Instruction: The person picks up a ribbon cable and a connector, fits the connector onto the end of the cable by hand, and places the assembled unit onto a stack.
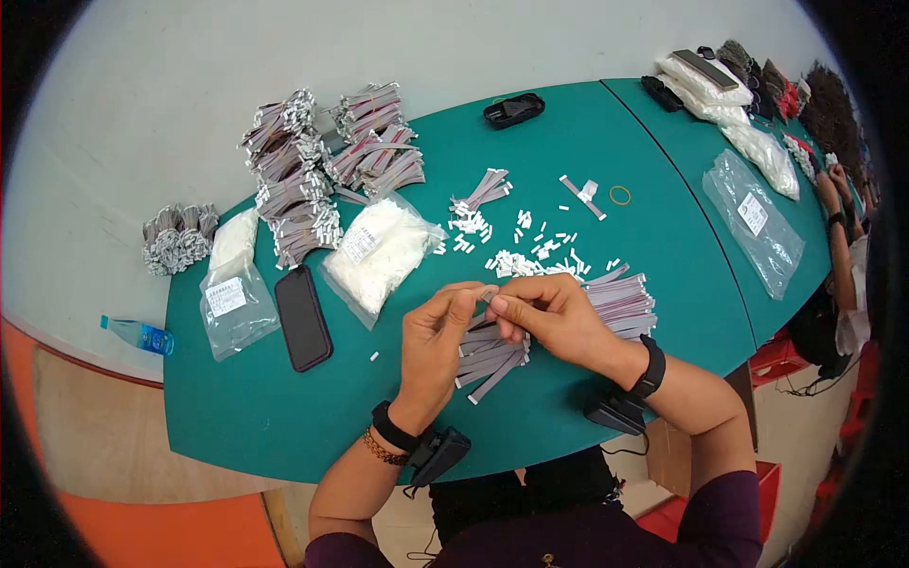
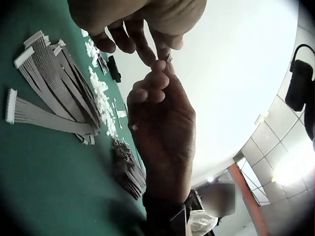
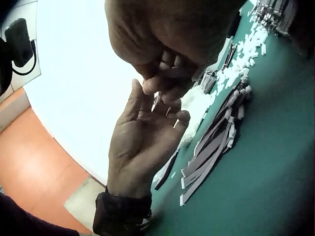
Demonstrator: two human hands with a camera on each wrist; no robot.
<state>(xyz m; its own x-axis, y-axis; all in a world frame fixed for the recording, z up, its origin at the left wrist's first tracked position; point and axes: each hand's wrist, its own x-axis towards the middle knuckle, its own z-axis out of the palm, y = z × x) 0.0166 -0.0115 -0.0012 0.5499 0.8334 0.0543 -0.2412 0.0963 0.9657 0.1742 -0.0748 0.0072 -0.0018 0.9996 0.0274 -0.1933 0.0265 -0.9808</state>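
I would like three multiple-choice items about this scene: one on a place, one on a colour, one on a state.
1. Where does the black phone lie?
A. between two plastic bags
B. on the ribbon cables
C. beside the rubber band

2. What colour is the table top?
A. orange
B. green
C. white

3. How do the two hands stand?
A. flat on the table
B. fingertips together above the cables
C. far apart

Key: 1 A, bags lie on both sides of it. 2 B, the head view shows green. 3 B, left hand and right hand meet over the ribbon cables, pinching something small.
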